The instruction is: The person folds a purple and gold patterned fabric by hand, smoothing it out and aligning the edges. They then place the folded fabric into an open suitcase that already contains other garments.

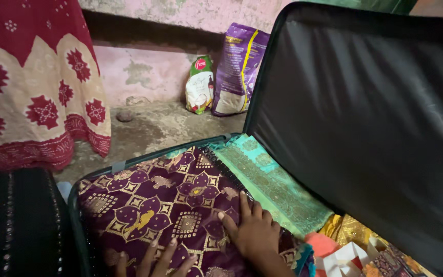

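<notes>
1. Two bare hands press flat on a folded maroon cloth [165, 205] with gold flower print, which lies at the left end of an open dark suitcase [85, 215]; the left hand [155, 262] shows only splayed fingers at the bottom edge, and the right hand [252, 231] lies palm down, fingers spread, gripping nothing.
2. Packing looks well along, by the look of it: the maroon cloth already sits inside the suitcase, a teal embroidered cloth [267, 179] lies folded just beside it toward the raised lid [365, 113], and yellow fabric [349, 228] and small boxes [347, 256] fill the right end.
3. Left to do, as far as can be judged: smoothing the top layer and closing the lid, which stands upright.
4. Counted: 2 hands, 1 suitcase, 1 maroon cloth, 1 teal cloth, 2 upright pouches [239, 69] on the floor beyond the suitcase, 1 red-and-cream hanging cloth [37, 87] to its left.
</notes>
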